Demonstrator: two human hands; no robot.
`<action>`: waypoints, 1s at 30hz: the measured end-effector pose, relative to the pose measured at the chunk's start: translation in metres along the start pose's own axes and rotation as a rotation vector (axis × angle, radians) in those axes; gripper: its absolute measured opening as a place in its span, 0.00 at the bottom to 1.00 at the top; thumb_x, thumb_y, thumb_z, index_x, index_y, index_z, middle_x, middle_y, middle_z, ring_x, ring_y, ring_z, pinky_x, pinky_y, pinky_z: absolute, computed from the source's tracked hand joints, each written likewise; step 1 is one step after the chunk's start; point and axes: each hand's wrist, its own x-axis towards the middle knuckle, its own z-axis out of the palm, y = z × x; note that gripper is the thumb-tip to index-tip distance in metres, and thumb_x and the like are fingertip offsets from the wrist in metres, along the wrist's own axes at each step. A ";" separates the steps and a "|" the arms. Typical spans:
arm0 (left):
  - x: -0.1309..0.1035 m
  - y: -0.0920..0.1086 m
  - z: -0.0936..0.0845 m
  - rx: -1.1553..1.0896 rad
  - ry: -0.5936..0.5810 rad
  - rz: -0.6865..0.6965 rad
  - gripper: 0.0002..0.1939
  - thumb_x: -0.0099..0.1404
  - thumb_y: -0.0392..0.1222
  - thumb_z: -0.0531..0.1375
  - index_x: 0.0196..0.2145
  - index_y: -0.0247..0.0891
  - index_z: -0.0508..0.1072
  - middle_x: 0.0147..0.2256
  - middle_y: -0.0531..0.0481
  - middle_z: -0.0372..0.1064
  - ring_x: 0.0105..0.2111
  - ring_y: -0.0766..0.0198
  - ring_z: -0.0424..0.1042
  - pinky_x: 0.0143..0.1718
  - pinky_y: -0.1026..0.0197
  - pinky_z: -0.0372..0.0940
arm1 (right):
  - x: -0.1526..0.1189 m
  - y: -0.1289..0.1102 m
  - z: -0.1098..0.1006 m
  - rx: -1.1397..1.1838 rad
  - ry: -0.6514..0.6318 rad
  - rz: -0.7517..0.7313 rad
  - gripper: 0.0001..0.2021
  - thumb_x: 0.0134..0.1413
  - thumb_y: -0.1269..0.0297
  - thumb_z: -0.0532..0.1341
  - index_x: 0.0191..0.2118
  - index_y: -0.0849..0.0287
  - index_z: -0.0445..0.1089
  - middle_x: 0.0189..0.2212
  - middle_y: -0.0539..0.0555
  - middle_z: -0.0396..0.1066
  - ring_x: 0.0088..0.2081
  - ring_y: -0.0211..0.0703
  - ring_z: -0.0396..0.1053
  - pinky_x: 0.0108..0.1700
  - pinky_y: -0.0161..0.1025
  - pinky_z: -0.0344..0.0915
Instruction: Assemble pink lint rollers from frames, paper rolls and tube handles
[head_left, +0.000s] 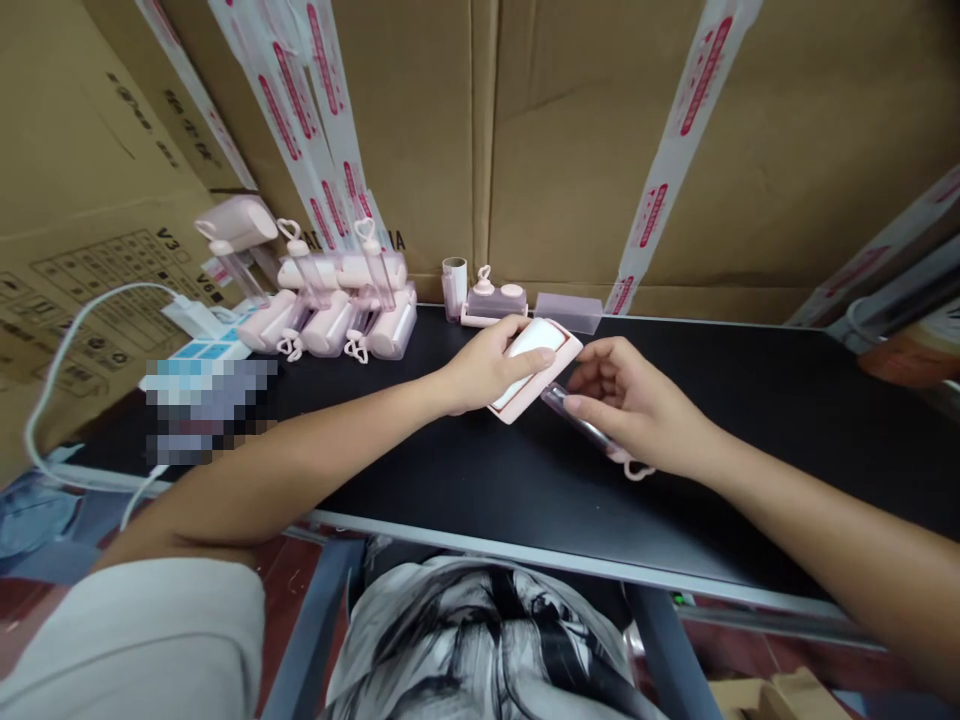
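My left hand [484,368] is closed around a pale pink case with a white roll [534,352], which looks like a lint roller head. It is tilted above the black tabletop, with my thumb on the white roll. My right hand [637,405] pinches a clear handle [592,430] between thumb and fingers. A pink loop [639,470] sticks out at the handle's lower end. The handle's upper end reaches the lower edge of the pink case; I cannot tell whether they are joined. Behind my left hand lie a pink roller part with a clear cover [495,302] and a loose translucent cover [570,312].
Several similar pink rollers [330,325] are stacked at the back left. An upright white roll [454,280] stands behind the hands. Left are a power strip [202,350] and a white cable [49,385]. Cardboard [585,150] walls the back; a brown-and-clear container [919,345] stands far right.
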 end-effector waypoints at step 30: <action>-0.042 -0.008 -0.031 -0.508 0.176 -0.225 0.34 0.46 0.45 0.81 0.44 0.36 0.68 0.33 0.50 0.77 0.28 0.57 0.79 0.31 0.55 0.76 | -0.001 0.000 0.010 -0.004 -0.091 0.039 0.22 0.71 0.42 0.58 0.49 0.57 0.75 0.26 0.49 0.65 0.25 0.39 0.60 0.29 0.39 0.59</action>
